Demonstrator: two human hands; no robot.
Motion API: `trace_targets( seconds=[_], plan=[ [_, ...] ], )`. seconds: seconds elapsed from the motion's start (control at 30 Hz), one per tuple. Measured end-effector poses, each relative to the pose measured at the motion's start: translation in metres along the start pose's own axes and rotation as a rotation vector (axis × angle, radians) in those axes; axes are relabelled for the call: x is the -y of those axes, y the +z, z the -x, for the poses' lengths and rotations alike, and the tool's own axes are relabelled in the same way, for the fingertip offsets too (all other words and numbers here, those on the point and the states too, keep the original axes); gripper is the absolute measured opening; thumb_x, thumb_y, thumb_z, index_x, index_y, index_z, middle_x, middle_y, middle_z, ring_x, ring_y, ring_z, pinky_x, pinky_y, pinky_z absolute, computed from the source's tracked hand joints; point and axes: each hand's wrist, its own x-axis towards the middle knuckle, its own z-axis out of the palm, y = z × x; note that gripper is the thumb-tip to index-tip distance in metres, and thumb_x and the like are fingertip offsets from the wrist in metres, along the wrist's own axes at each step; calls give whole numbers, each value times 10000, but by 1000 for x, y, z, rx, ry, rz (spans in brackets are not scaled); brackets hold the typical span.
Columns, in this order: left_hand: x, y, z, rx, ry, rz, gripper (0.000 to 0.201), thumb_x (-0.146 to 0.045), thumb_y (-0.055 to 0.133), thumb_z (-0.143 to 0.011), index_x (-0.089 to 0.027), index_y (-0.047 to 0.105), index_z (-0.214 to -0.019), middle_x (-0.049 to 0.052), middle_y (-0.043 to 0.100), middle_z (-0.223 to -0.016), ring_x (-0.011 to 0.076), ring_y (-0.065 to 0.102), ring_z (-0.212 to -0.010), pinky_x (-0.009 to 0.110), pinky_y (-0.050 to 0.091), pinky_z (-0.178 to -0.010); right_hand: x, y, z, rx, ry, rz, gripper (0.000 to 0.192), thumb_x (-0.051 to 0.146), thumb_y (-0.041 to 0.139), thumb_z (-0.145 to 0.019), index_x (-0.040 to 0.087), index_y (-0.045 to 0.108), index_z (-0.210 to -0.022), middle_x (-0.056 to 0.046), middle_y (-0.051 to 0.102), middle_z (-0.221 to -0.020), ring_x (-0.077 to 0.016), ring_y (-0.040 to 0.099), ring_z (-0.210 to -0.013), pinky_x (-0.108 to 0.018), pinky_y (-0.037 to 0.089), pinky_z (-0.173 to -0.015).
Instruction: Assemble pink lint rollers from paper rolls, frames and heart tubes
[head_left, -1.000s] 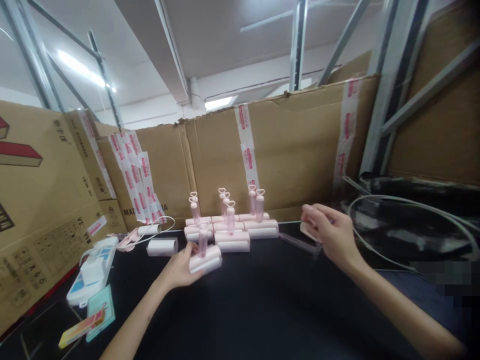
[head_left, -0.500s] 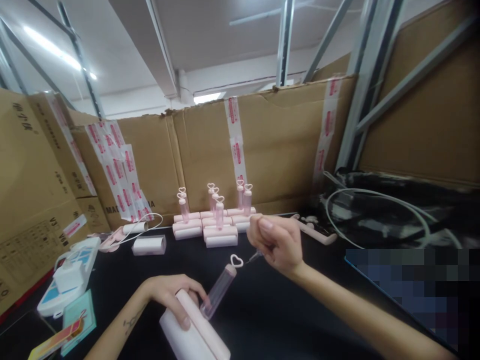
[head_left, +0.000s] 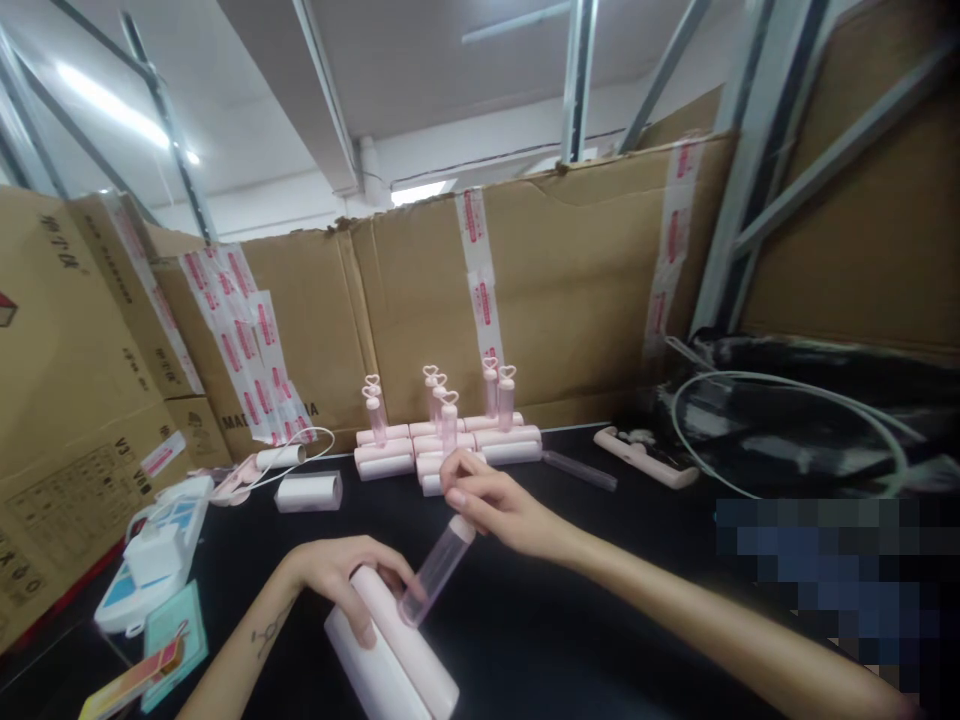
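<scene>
My left hand (head_left: 352, 575) grips a pink and white rounded case (head_left: 405, 655) near the table's front. Its fingertips touch a clear pinkish tube (head_left: 439, 572) that tilts up to the right from the case. My right hand (head_left: 499, 500) is closed over the tube's top end, where its fingers cover the heart-shaped handle. No slim pointed tool shows at the right hand now; whether the fingers hide one I cannot tell. Behind the hands stand several like pink and white cases (head_left: 382, 455), with heart-topped tubes (head_left: 507, 400) upright on them.
At the left lie a white and blue power strip (head_left: 154, 555), a teal card (head_left: 176, 640) and a white piece (head_left: 309, 492). A clear bar (head_left: 581, 470) and a pink part (head_left: 645, 458) lie at the back right, near a coiled cable (head_left: 787, 380). Cardboard (head_left: 570, 290) walls the back.
My right hand has moved left and down onto the tube's heart-shaped top. The slim pointed tool seen in it before no longer shows. My left hand keeps hold of the case.
</scene>
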Motion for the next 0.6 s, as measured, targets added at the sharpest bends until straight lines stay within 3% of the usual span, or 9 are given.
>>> trace_targets(
  seconds=[0.1,0.27,0.4,0.5,0.6],
  plan=[
    [-6,-13,-6,-36,-17,-75,609,-333,813,-541,-175,620,-1097,60,670,-997,238,608,-938,316,474,-851,-8,-10,9,72,56,13,271,370,411,-925,178,456,-739,-70,523,-982,-163,500,-932,-326,399,-839],
    [-11,-35,-23,1,-43,-206,553,-324,783,-587,-206,620,-1102,42,661,-1015,236,602,-951,330,463,-874,-26,-23,24,44,188,120,228,392,384,-933,186,442,-1014,-15,537,-836,-128,518,-723,-286,425,-737],
    [-21,-44,-30,29,-61,-386,541,-385,743,-632,-228,599,-1130,48,622,-1105,252,546,-1060,360,403,-957,-36,-21,31,29,279,181,270,413,367,-935,181,506,-926,18,512,-709,-124,487,-654,-257,400,-666],
    [-31,-32,-42,-216,-67,-615,691,-462,731,-618,-242,510,-1235,73,526,-1261,278,442,-1181,383,332,-1014,-37,-11,34,-148,304,107,272,422,421,-913,170,515,-875,3,530,-764,-130,492,-710,-251,395,-680],
    [-36,-1,-63,-458,-101,-719,639,-519,676,-648,-198,520,-1179,93,610,-1117,270,559,-1001,368,420,-879,-32,0,37,-249,344,-61,259,424,516,-865,165,508,-871,1,542,-782,-130,500,-723,-249,403,-676]
  ],
)
